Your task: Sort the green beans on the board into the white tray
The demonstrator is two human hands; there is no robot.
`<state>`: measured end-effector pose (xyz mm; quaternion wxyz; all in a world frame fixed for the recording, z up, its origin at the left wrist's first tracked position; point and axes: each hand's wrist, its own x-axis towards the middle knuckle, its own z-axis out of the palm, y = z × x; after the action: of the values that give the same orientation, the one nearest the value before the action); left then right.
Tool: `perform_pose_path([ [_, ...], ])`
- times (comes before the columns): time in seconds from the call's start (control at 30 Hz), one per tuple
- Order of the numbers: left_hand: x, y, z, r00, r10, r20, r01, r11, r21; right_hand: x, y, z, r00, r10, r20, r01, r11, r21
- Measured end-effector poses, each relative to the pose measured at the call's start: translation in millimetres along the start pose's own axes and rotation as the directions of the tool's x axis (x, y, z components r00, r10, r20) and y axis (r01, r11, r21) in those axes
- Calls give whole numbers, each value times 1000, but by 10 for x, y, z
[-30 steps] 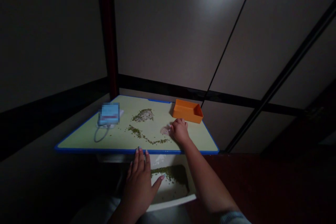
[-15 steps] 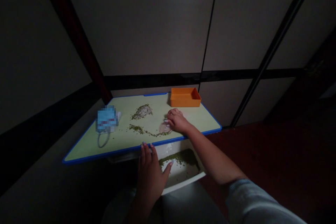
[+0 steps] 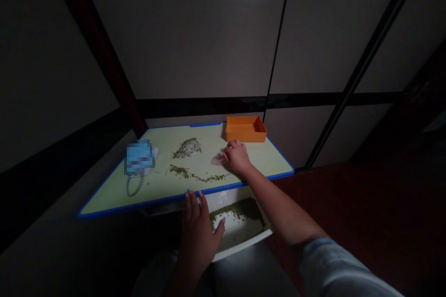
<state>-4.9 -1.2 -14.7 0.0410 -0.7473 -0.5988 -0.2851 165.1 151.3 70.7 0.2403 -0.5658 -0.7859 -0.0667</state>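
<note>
Head view: dim panelled wall (image 3: pixel 209 32) behind pale, blue-edged tabletop (image 3: pixel 268 162). Right hand (image 3: pixel 237 158), fingers bunched, at pale clear piece (image 3: pixel 216 161) on tabletop, before orange box (image 3: pixel 245 137); pinch or mere touch, cannot tell. Left hand (image 3: pixel 199 232), fingers extended, slightly parted, thumb spread, at near edge, presumably for steadying. Green strip (image 3: pixel 179 171) and mixed pile (image 3: pixel 188 148) farther left. White tray (image 3: pixel 244 247) below edge, probably for easy reach. Blue object (image 3: pixel 140 157) pixelated; no brand, label or writing legible.
</note>
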Motion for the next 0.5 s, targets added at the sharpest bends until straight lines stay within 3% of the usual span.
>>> perform_pose_path([
  [0.1,-7,9,4,1000,9,10,-9,1000,2,95,-57,12,997,-56,47,57,998,-21],
  [0.27,3,81,-22,996,-72,48,71,997,35,283,-169,73,974,-185,131,191,981,-32],
  [0.5,23,183,-109,981,-147,125,144,989,35,622,-471,281,959,-235,156,248,966,-70],
])
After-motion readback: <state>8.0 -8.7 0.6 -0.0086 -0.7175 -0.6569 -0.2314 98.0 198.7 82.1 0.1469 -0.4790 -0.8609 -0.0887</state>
